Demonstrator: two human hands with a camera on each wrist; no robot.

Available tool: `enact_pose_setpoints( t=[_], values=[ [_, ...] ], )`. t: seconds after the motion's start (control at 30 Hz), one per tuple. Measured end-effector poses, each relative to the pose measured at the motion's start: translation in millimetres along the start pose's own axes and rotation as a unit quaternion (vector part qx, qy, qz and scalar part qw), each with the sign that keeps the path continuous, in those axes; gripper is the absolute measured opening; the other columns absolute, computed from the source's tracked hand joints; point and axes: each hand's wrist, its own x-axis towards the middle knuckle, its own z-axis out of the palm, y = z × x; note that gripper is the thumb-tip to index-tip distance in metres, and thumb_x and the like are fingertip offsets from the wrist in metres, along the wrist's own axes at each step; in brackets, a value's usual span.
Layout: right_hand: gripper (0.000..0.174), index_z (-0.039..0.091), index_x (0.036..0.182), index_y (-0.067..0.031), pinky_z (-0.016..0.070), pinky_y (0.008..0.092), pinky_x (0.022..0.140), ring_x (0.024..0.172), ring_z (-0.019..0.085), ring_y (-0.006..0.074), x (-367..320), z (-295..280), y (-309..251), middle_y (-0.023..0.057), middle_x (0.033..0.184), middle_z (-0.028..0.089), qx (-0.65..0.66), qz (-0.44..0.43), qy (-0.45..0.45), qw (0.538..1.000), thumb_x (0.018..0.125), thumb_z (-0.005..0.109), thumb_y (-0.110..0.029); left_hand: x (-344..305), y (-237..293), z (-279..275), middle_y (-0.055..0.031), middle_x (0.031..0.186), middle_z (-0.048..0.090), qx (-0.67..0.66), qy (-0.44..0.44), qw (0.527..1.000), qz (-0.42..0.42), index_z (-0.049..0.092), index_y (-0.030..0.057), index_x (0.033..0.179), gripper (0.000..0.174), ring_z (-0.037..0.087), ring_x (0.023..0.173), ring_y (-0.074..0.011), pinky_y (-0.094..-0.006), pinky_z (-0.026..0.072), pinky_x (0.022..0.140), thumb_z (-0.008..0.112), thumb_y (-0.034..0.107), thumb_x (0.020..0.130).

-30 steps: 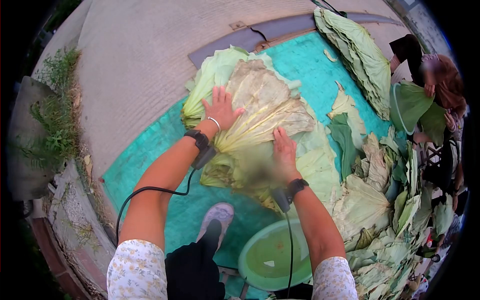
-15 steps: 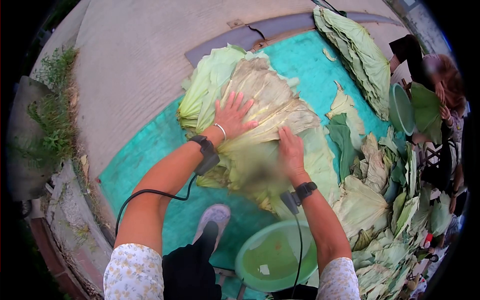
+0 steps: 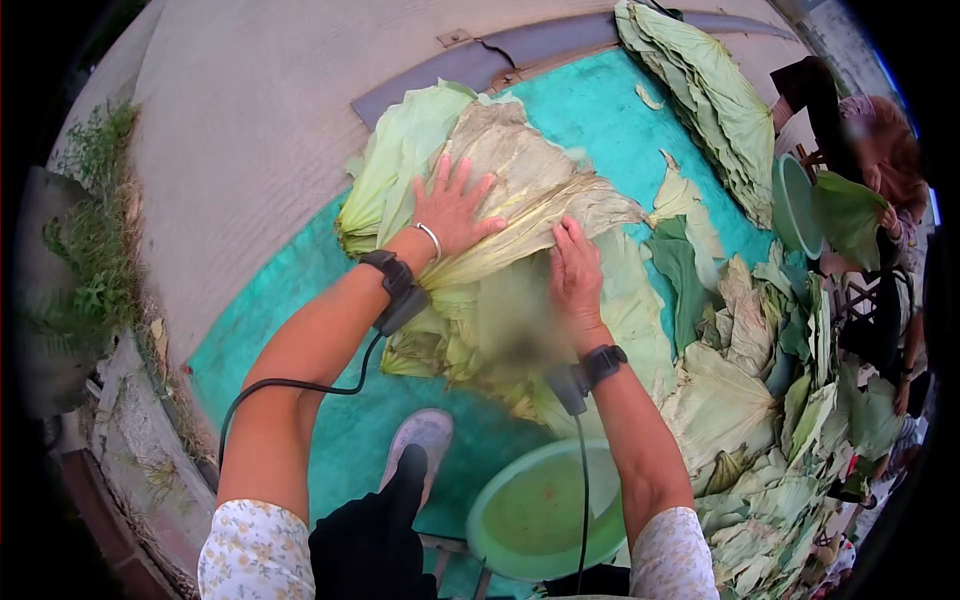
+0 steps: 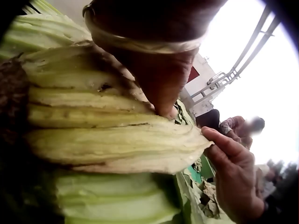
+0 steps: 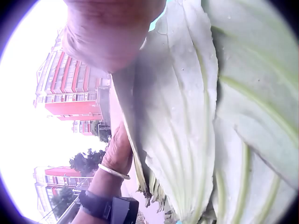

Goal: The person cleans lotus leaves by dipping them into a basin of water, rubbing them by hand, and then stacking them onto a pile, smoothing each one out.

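Note:
A pile of large pale-green lotus leaves (image 3: 405, 140) lies fanned out in front of me. On top is a browned lotus leaf (image 3: 510, 150) with yellowish ribs. My left hand (image 3: 455, 213) rests on this leaf with its fingers spread, a bangle at the wrist. To its right, my right hand (image 3: 577, 275) pinches the browned leaf's edge between thumb and fingers. In the left wrist view the right hand (image 4: 233, 175) holds that edge raised. The right wrist view shows the pale underside (image 5: 173, 102) of the lifted leaf. A blurred patch hides part of the pile.
A turquoise sheet (image 3: 270, 290) covers the ground. Near my foot stands a green basin (image 3: 480, 510) with liquid. Loose leaves (image 3: 740, 400) heap up on the right, and a folded leaf stack (image 3: 700, 110) lies at the far right. Another person (image 3: 885, 150) sits beyond with leaves.
The right hand has pulled the browned leaf's edge up and over, folding it toward the upper left. The left hand has slid a little across the leaf and stays spread.

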Motion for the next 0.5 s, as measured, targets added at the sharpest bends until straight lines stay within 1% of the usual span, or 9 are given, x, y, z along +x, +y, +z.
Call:
enact_pose_setpoints(
  t=[0.03, 0.13, 0.2, 0.23, 0.3, 0.33, 0.4, 0.43, 0.5],
  values=[
    [0.030, 0.053, 0.108, 0.0014, 0.0390, 0.0372, 0.084, 0.101, 0.052, 0.0303, -3.0, 2.9, 1.9, 0.0182, 0.116, 0.052, 0.003, 0.002, -0.003, 1.000, 0.077, 0.053, 0.000, 0.1, -1.0, 2.4, -0.0122, 0.146, 0.010, 0.001, -0.004, 1.000, -0.002, 0.024, 0.0218, 0.138, 0.077, -0.001, 0.135, -0.0330, -0.0628, 0.0080, 0.100, 0.034, 0.069, 0.078],
    [0.036, 0.053, 0.112, -0.0033, 0.0398, 0.0384, 0.086, 0.103, 0.052, 0.0315, -19.4, 15.6, 22.2, 0.0156, 0.116, 0.053, -0.002, 0.043, -0.023, 0.999, 0.077, 0.055, 0.001, 4.2, 0.4, 10.1, -0.0119, 0.146, 0.010, -0.003, 0.002, 1.000, 0.003, 0.024, 0.0220, 0.138, 0.078, 0.000, 0.135, -0.0331, -0.0626, 0.0083, 0.100, 0.034, 0.069, 0.077],
    [0.036, 0.054, 0.111, -0.0042, 0.0399, 0.0387, 0.087, 0.102, 0.052, 0.0314, -30.5, 20.3, 29.4, 0.0153, 0.115, 0.054, 0.032, 0.065, -0.111, 0.991, 0.075, 0.057, -0.003, 3.2, 1.4, 17.1, -0.0114, 0.146, 0.010, 0.021, 0.018, 1.000, -0.004, 0.022, 0.0224, 0.139, 0.078, 0.001, 0.135, -0.0332, -0.0620, 0.0085, 0.100, 0.034, 0.069, 0.077],
    [0.036, 0.054, 0.111, -0.0042, 0.0399, 0.0387, 0.087, 0.102, 0.052, 0.0314, -31.5, 17.4, 29.0, 0.0153, 0.115, 0.054, 0.033, 0.066, -0.112, 0.991, 0.075, 0.057, -0.003, 2.8, 0.9, 18.4, -0.0114, 0.146, 0.010, 0.022, 0.018, 1.000, -0.004, 0.022, 0.0224, 0.139, 0.078, 0.001, 0.135, -0.0332, -0.0620, 0.0085, 0.100, 0.034, 0.069, 0.077],
    [0.035, 0.054, 0.110, -0.0058, 0.0382, 0.0391, 0.083, 0.103, 0.050, 0.0283, -28.0, 4.7, 25.0, 0.0108, 0.120, 0.051, -0.026, 0.069, -0.166, 0.983, 0.075, 0.058, -0.010, 2.1, 1.2, 20.9, -0.0112, 0.146, 0.010, 0.026, 0.013, 1.000, -0.006, 0.021, 0.0227, 0.139, 0.078, 0.002, 0.135, -0.0331, -0.0613, 0.0086, 0.101, 0.034, 0.069, 0.077],
    [0.035, 0.054, 0.110, -0.0058, 0.0382, 0.0391, 0.083, 0.103, 0.050, 0.0283, -17.4, -6.5, 20.5, 0.0108, 0.120, 0.051, -0.026, 0.068, -0.166, 0.983, 0.075, 0.058, -0.010, 2.4, 1.5, 20.5, -0.0112, 0.146, 0.010, 0.026, 0.014, 1.000, -0.006, 0.021, 0.0227, 0.139, 0.078, 0.002, 0.135, -0.0331, -0.0613, 0.0086, 0.101, 0.034, 0.069, 0.077],
    [0.039, 0.053, 0.111, -0.0072, 0.0371, 0.0383, 0.083, 0.107, 0.047, 0.0284, 2.8, -26.3, 13.9, 0.0084, 0.125, 0.048, -0.152, 0.107, -0.156, 0.970, 0.074, 0.060, -0.014, 1.5, 2.3, 21.2, -0.0110, 0.146, 0.010, 0.035, 0.009, 0.999, -0.009, 0.020, 0.0229, 0.140, 0.079, 0.002, 0.135, -0.0330, -0.0609, 0.0085, 0.101, 0.033, 0.069, 0.078],
    [0.039, 0.053, 0.111, -0.0072, 0.0371, 0.0383, 0.083, 0.107, 0.047, 0.0284, 12.0, -25.3, 13.0, 0.0084, 0.125, 0.048, -0.149, 0.106, -0.157, 0.971, 0.074, 0.060, -0.014, 0.8, 1.3, 21.5, -0.0110, 0.146, 0.010, 0.036, 0.008, 0.999, -0.012, 0.020, 0.0229, 0.140, 0.079, 0.002, 0.135, -0.0330, -0.0609, 0.0085, 0.101, 0.033, 0.069, 0.078],
    [0.045, 0.049, 0.117, -0.0093, 0.0343, 0.0414, 0.085, 0.115, 0.041, 0.0307, 32.6, -17.6, 16.9, 0.0096, 0.131, 0.040, -0.107, 0.105, -0.092, 0.984, 0.076, 0.060, -0.021, 1.7, 3.1, 21.4, -0.0108, 0.147, 0.010, 0.033, -0.003, 0.999, -0.012, 0.019, 0.0231, 0.140, 0.079, 0.002, 0.135, -0.0330, -0.0608, 0.0086, 0.101, 0.033, 0.069, 0.078]
  ],
)
